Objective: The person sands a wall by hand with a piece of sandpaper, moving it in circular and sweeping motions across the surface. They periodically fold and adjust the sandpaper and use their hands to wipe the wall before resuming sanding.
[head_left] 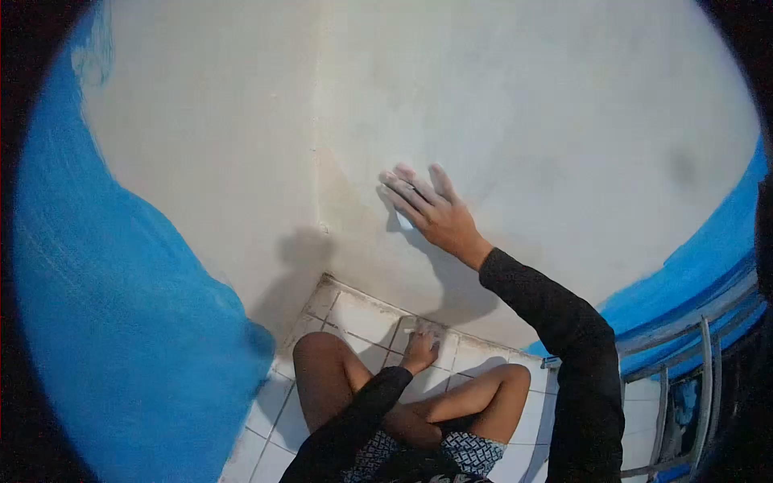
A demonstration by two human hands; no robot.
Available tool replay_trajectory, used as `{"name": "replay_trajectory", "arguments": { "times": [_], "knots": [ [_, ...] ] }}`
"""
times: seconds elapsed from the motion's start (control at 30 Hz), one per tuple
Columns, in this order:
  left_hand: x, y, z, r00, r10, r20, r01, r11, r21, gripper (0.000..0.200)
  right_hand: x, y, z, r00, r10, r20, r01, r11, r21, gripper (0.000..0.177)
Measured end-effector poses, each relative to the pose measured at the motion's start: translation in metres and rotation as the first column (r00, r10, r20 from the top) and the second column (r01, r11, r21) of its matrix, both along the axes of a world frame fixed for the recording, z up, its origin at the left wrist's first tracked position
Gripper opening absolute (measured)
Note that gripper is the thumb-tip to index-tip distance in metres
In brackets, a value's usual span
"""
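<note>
My right hand (423, 205) presses against the pale wall (483, 105), right of the inner corner, its fingers stretched and dusted white. A bit of a small pale flat piece (405, 221) shows beneath those fingers; its kind is hidden. Low down, close to the wall's foot, my left hand (421, 352) hangs over the floor between my bent knees. Its fingers are curled, with something whitish (416, 329) at their tips that is too small to name.
White floor tiles (362, 318) with dark joints meet the wall at a dirty edge. Blue paint (121, 322) covers the left wall's outer part, and more blue paint (700, 241) lies at right. A metal frame resembling a ladder (708, 386) stands at the lower right.
</note>
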State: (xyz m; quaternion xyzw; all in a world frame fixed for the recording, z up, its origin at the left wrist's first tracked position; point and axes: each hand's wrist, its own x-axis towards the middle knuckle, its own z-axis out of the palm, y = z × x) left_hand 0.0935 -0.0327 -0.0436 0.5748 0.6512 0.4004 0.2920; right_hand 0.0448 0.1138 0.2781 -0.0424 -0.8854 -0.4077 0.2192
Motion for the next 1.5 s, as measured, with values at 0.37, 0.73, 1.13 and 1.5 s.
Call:
{"name": "replay_trajectory", "arguments": {
  "times": [0.37, 0.73, 1.13, 1.5],
  "knots": [
    [-0.002, -0.001, -0.025, 0.994, 0.084, -0.066, -0.067, 0.972, 0.226, 0.029, -0.13, 0.009, 0.146, 0.826, 0.142, -0.546, 0.002, 0.967, 0.255, 0.047],
    [0.001, 0.0, -0.035, 0.998, 0.04, -0.056, -0.022, 0.955, 0.297, 0.031, -0.117, -0.005, -0.011, 0.988, 0.156, -0.004, -0.156, 0.987, -0.04, 0.059],
    [0.004, 0.002, -0.016, 0.999, 0.043, -0.03, -0.035, 0.973, 0.229, 0.023, -0.136, 0.006, 0.166, 0.937, 0.178, -0.301, -0.077, 0.944, 0.321, 0.042],
    [0.005, -0.015, -0.05, 0.997, -0.003, -0.082, 0.022, 0.971, 0.239, 0.023, -0.111, 0.007, -0.012, 0.974, 0.187, 0.124, -0.193, 0.981, 0.033, 0.053]
  ]
}}
